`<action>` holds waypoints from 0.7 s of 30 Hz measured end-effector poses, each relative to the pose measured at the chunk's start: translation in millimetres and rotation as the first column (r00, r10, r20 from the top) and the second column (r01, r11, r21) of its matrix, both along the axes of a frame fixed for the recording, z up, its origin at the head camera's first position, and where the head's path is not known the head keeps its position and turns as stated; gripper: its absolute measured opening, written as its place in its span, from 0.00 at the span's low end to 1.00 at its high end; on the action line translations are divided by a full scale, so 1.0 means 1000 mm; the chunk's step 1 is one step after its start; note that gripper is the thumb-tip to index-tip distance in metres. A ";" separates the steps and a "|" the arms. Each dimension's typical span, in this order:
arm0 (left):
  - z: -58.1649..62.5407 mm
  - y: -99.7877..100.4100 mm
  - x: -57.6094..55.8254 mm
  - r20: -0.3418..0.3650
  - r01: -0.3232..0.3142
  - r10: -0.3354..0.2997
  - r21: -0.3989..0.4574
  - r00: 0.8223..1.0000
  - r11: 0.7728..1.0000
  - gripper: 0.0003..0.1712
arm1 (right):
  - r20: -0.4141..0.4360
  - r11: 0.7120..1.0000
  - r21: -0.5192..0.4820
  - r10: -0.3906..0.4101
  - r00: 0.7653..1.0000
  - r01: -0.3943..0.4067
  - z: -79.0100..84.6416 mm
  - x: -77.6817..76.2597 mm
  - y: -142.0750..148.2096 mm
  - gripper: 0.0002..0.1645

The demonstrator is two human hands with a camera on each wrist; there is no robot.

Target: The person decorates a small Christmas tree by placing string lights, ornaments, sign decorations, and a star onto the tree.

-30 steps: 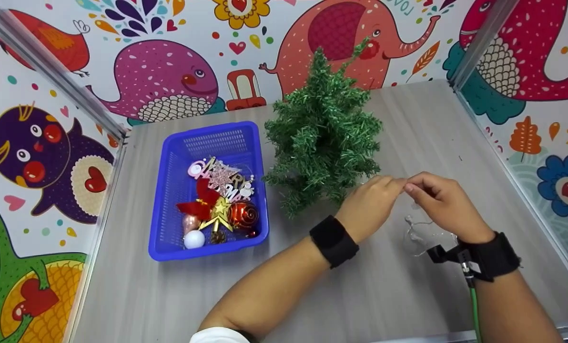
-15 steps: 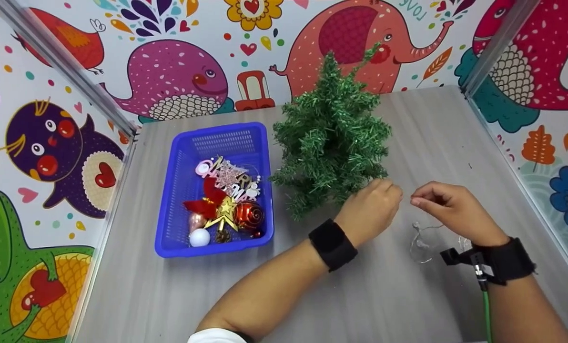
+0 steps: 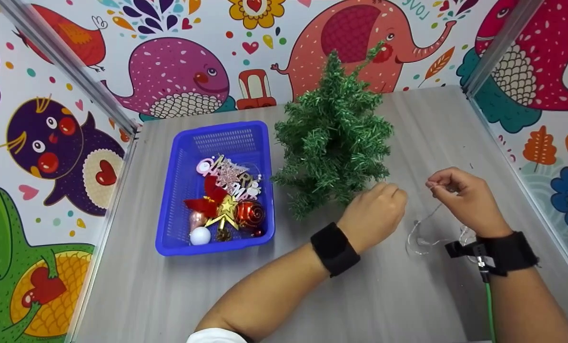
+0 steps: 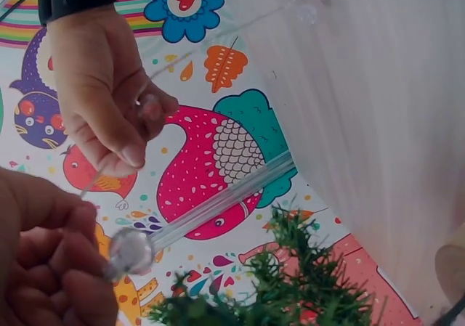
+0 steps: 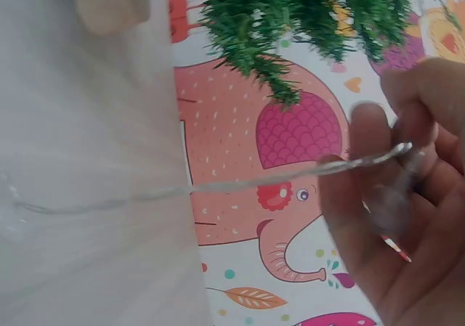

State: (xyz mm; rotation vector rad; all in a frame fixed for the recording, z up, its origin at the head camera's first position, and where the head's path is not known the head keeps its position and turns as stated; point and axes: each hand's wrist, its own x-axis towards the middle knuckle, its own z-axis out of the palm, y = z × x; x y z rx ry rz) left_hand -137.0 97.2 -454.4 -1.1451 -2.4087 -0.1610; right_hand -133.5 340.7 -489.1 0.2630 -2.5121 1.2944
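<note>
My right hand [image 3: 470, 200] pinches a thin clear wire of a string of lights [image 5: 254, 184] between thumb and fingertips. From there the wire runs down to a loose loop on the table, below the hand. In the left wrist view my left hand [image 4: 51, 253] holds part of the same string, with a clear round bulb [image 4: 132, 250] beside its curled fingers. A short stretch of wire spans the gap between both hands. The left hand is close to the lower right branches of a small green artificial Christmas tree [image 3: 331, 143], which stands upright.
Left of the tree stands a blue plastic basket [image 3: 217, 126]. In it lie a gold star [image 3: 227, 207], a red ball [image 3: 249, 214], a white ball [image 3: 200, 236], a red bow-like ornament [image 3: 210, 197] and lettering. Printed panels [image 3: 169, 71] wall the grey table [image 3: 284, 295].
My hands were together at the wire a second ago and have drawn apart. The right hand has moved right, lifting part of the wire. The head view has shifted slightly.
</note>
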 end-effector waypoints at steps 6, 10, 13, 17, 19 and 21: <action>0.001 -0.006 0.001 -0.021 0.008 -0.007 0.024 1.000 1.000 0.11 | -0.171 0.992 0.096 -0.060 0.983 0.078 -0.002 -0.007 -0.002 0.14; 0.003 -0.013 0.001 -0.051 0.008 -0.006 0.051 0.999 0.999 0.11 | -0.062 0.991 0.011 -0.133 0.989 0.134 -0.002 -0.009 0.010 0.15; 0.002 -0.016 0.002 -0.071 -0.013 0.018 0.061 0.997 0.998 0.11 | 0.087 0.983 -0.067 -0.167 0.982 0.173 -0.004 -0.012 0.027 0.12; 0.001 -0.019 0.003 -0.119 -0.061 0.065 0.043 0.991 0.997 0.11 | 0.237 0.973 -0.113 -0.172 0.956 0.202 -0.005 -0.013 0.055 0.15; 0.001 -0.020 0.003 -0.136 -0.080 0.085 0.039 0.987 0.996 0.10 | 0.290 0.972 -0.102 -0.173 0.941 0.210 -0.005 -0.011 0.068 0.18; -0.001 -0.021 0.004 -0.146 -0.104 0.108 0.034 0.983 0.994 0.09 | 0.319 0.972 -0.073 -0.190 0.928 0.224 -0.006 -0.009 0.077 0.20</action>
